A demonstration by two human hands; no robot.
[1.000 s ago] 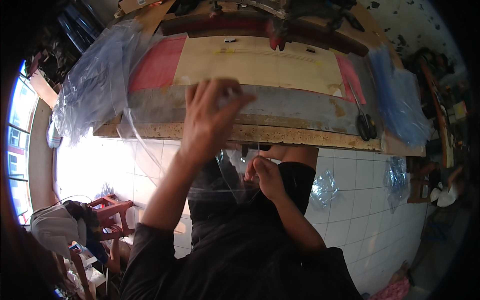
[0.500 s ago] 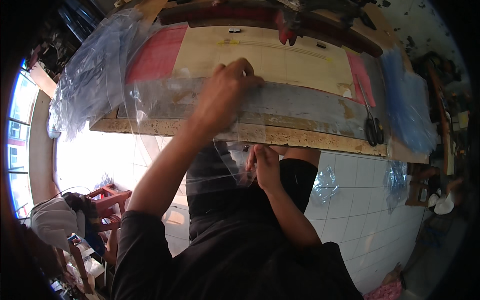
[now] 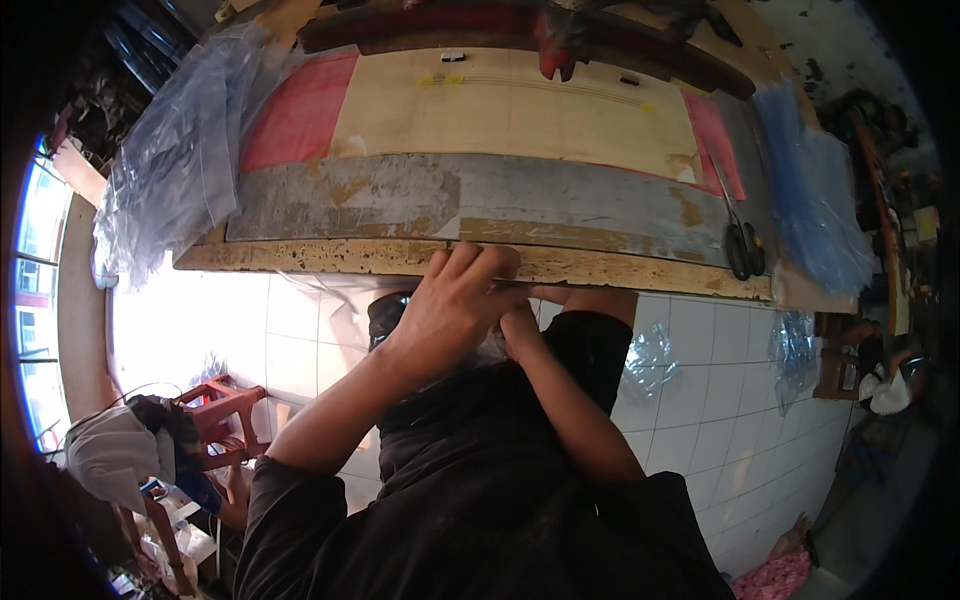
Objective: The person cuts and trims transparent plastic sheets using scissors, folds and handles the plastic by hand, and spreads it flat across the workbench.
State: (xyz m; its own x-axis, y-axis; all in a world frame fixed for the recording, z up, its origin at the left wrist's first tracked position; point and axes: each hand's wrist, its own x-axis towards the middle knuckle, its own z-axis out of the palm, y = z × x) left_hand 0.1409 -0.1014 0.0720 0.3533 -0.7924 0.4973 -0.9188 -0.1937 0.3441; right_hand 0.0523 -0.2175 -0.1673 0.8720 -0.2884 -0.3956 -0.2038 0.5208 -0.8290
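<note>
My left hand (image 3: 455, 300) is at the table's front edge, its fingers bent and closed; what they hold, if anything, is hidden. Just right of it and lower, my right hand (image 3: 518, 328) is partly covered by the left one, with its fingers drawn in. A bit of clear plastic sheet (image 3: 490, 352) shows between the two hands, over my lap, and seems gripped by the right hand. Beyond the hands lies the worn grey tabletop (image 3: 380, 200) with a cream-coloured panel (image 3: 500, 110) between pink patches.
A dark red bar (image 3: 430, 30) crosses the table's far side. Black-handled scissors (image 3: 740, 248) lie at the right. Clear plastic sheets (image 3: 175, 150) hang over the left end, bluish sheets (image 3: 815, 200) over the right. A red stool (image 3: 225, 415) stands on the floor at left.
My left hand has come down from above the grey tabletop to the front edge, beside the right hand. The clear plastic that trailed across the edge is now mostly out of sight.
</note>
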